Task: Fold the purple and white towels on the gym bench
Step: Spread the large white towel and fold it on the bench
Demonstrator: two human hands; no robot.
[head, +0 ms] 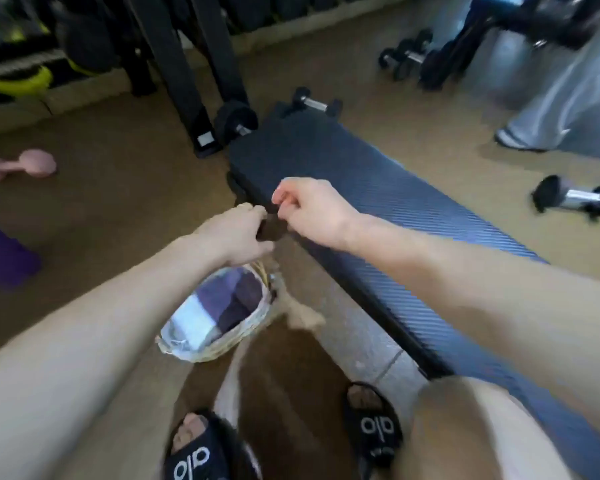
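A dark padded gym bench (378, 188) stands on the tan floor (125, 202); beside it sits a wicker basket (222, 344) of purple and white towels (215, 306).

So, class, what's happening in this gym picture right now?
A person stands beside a dark padded gym bench, both hands out over its near edge. The left hand and right hand have curled fingers; whether they hold anything is too blurred to tell. Purple and white towels sit in a woven wicker basket on the floor. No towel lies on the bench.

My bench (361, 174) pad looks like ribbed matt vinyl, the basket (229, 341) is woven wicker with soft cloth towels (222, 303), dumbbell (575, 197) handle's shiny metal.
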